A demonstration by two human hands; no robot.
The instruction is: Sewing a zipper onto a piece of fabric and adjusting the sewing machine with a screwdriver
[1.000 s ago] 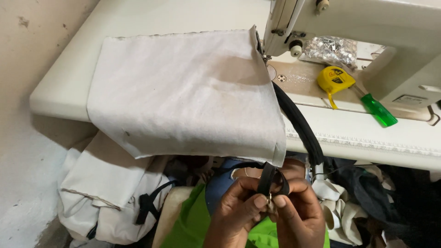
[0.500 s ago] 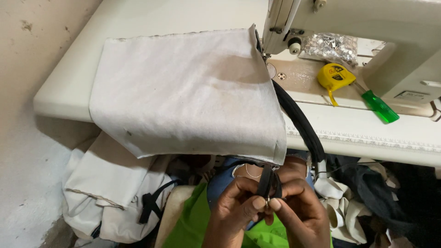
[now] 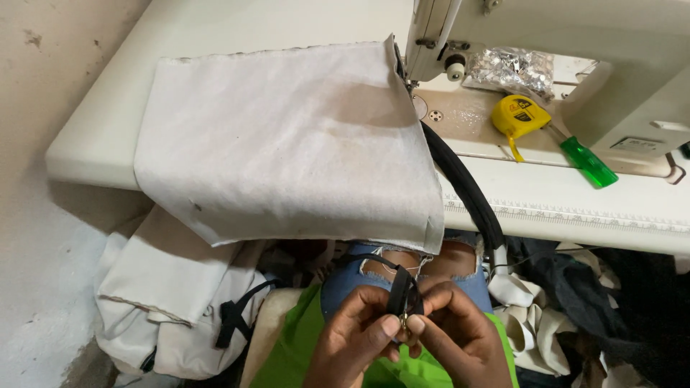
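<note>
Centrally, black zipper tape (image 3: 402,291) pinched between hands (image 3: 408,332)

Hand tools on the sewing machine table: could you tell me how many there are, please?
2: a yellow tape measure beside the sewing machine, and a green-handled screwdriver just right of it. Others may be hidden.

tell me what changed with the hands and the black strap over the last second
Very little. Both hands, left hand and right hand, keep pinching the black strap over the lap; the fingers shifted only slightly on it, with no release. The white fabric, sewing machine, yellow tape measure and green screwdriver stayed put; the view itself only drifted slightly.
</note>
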